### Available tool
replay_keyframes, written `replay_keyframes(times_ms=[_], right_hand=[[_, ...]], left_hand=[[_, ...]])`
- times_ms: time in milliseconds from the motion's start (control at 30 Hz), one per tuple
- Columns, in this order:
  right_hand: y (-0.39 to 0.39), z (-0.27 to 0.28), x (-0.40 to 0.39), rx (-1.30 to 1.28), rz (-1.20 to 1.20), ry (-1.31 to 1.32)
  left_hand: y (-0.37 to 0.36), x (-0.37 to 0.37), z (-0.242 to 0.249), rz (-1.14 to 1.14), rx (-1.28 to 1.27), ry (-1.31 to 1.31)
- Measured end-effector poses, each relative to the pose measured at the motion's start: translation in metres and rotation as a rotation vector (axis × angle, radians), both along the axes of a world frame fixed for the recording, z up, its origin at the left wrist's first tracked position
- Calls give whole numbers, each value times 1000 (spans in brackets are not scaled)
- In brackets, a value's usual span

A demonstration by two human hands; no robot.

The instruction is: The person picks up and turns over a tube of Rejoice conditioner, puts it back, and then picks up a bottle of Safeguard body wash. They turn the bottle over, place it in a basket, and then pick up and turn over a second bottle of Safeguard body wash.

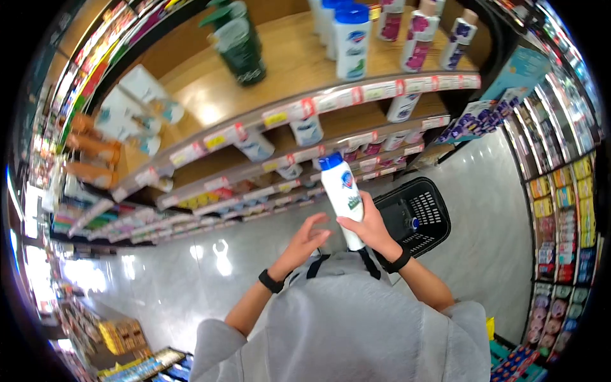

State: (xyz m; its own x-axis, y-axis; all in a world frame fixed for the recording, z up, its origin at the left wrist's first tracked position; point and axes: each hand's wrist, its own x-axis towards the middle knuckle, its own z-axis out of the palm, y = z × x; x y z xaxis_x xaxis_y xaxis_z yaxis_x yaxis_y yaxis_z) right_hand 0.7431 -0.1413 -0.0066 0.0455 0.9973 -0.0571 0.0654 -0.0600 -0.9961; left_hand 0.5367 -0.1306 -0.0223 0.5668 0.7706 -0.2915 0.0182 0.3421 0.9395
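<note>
A white bottle with a blue cap (340, 184) is in my right hand (371, 224), whose fingers wrap round its lower half. The bottle leans a little to the left, its label facing up at me. To its left, my left hand (307, 240) is apart from the bottle, holding nothing, with fingers loosely curled and spread. Bottles of the same look, such as a blue-capped bottle (352, 43), stand on the top shelf ahead.
A black shopping basket (439, 207) sits on the floor to my right, with a small blue-capped item (414, 223) inside. Curved wooden shelving (286, 76) spans the front, holding green pump bottles (238, 48) and floral bottles (420, 38). Stocked racks (563, 216) line the right side.
</note>
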Motion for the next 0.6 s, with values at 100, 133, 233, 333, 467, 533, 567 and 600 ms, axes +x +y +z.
replay_keyframes(times_ms=[100, 133, 233, 333, 467, 533, 567, 600], right_hand=[[-2, 10, -34, 76, 161, 48], [-3, 5, -42, 140, 191, -16], [-7, 23, -54, 43, 292, 107], [-8, 31, -61, -68, 399, 210], [-6, 42, -72, -42, 541, 144], [-8, 40, -82, 42, 569, 106], [-7, 42, -86, 11, 649, 66], [-9, 44, -93, 41, 660, 51]], left_hand=[[-11, 2, 17, 158, 15, -97], [-11, -2, 19, 217, 84, -74], [-21, -22, 30, 352, 0, -218], [-32, -39, 34, 411, -14, -207], [-38, -53, 44, 512, -55, -275], [-38, -58, 38, 560, -9, -390], [-38, -61, 31, 550, -39, -396], [-37, -63, 35, 564, -96, -482]])
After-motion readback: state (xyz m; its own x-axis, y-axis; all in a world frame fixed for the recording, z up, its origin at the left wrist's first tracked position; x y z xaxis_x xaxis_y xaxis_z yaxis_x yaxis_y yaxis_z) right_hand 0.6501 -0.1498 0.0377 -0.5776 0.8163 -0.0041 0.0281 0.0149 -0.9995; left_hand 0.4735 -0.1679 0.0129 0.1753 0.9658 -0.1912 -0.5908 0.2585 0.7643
